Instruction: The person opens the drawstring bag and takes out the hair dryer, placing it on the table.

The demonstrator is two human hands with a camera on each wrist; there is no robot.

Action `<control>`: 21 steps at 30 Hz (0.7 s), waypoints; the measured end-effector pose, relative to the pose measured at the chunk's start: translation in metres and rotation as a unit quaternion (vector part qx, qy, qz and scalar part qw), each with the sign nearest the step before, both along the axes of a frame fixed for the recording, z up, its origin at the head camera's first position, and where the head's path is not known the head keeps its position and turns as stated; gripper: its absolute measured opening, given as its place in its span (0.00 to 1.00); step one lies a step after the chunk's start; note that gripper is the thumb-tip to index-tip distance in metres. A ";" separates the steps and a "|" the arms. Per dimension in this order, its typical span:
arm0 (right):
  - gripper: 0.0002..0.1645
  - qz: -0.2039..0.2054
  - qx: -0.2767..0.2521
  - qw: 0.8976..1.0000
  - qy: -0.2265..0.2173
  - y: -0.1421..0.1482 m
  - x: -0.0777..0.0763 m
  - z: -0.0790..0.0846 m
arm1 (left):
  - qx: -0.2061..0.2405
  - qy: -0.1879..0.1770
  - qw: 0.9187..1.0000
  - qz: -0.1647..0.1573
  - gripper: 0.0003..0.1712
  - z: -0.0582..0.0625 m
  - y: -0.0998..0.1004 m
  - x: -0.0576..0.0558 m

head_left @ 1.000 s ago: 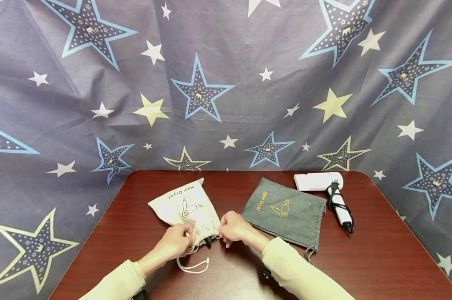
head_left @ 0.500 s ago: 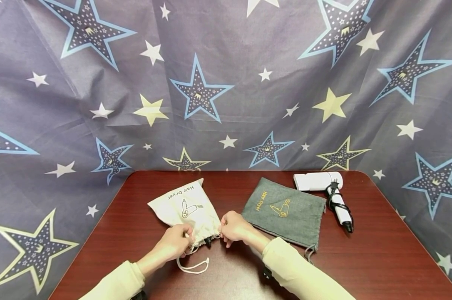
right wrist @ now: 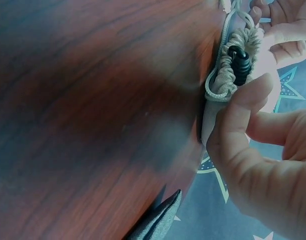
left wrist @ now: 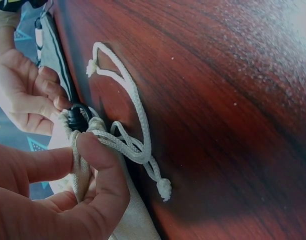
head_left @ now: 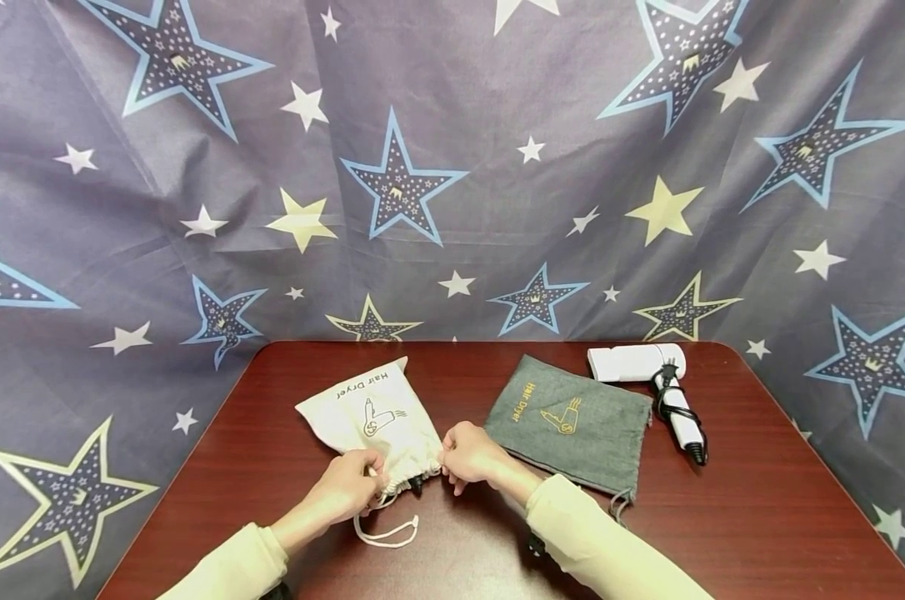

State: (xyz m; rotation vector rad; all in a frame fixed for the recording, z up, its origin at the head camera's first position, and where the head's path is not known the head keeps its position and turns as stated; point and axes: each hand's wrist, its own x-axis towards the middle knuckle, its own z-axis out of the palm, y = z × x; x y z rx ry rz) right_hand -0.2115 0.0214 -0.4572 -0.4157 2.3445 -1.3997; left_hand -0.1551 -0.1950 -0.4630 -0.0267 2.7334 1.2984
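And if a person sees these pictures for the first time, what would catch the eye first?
Probably the star-patterned cloth, which fills the background behind the table. Then the cream bag, left of centre: the left hand and right hand pinch its gathered mouth, where a black tip pokes out. Farther right lie a grey bag and a white hair dryer, its handle wrapped in black cord.

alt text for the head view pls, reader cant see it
A left hand and right hand pinch a white drawstring bag by its gathered mouth, where a black tip shows. To the right, on a table, lie a gray bag and white hair dryer.
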 end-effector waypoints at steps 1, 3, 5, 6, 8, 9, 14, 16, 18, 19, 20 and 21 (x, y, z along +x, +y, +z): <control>0.16 0.001 0.000 1.000 -0.001 0.000 0.000 0.000 | -0.001 0.000 1.000 -0.001 0.14 0.000 0.000 0.000; 0.16 0.001 -0.001 1.000 -0.002 0.000 0.000 0.000 | -0.001 0.001 1.000 -0.003 0.14 0.000 -0.001 0.000; 0.15 0.001 -0.002 1.000 -0.003 0.000 0.000 0.000 | 0.002 0.003 1.000 -0.003 0.14 0.000 -0.001 0.001; 0.15 0.000 -0.003 1.000 -0.004 0.000 0.000 0.000 | 0.003 0.003 1.000 -0.003 0.14 0.000 -0.001 0.001; 0.14 -0.001 -0.003 1.000 -0.003 0.000 -0.001 0.000 | 0.005 0.001 1.000 -0.002 0.14 0.001 -0.002 0.001; 0.14 -0.002 -0.003 1.000 -0.002 0.001 -0.001 0.000 | 0.006 0.001 1.000 -0.002 0.14 0.001 -0.002 0.001; 0.15 -0.004 0.001 1.000 0.001 0.001 -0.001 0.000 | 0.000 -0.001 1.000 -0.002 0.14 0.001 -0.003 0.002; 0.15 -0.005 0.003 1.000 0.003 0.001 -0.001 0.000 | -0.002 0.001 1.000 -0.002 0.14 0.001 -0.003 0.002; 0.14 -0.005 0.004 1.000 0.004 0.001 0.000 0.000 | -0.001 0.002 1.000 -0.003 0.14 0.000 -0.004 0.002; 0.14 -0.005 0.005 1.000 0.005 0.001 0.000 0.000 | -0.001 0.002 1.000 -0.004 0.13 0.000 -0.004 0.002; 0.14 -0.004 0.006 1.000 0.006 0.001 0.000 -0.001 | -0.001 0.002 1.000 -0.004 0.13 0.000 -0.004 0.002; 0.14 -0.003 0.006 1.000 0.007 0.001 0.000 -0.001 | -0.001 0.002 1.000 -0.005 0.13 0.000 -0.004 0.002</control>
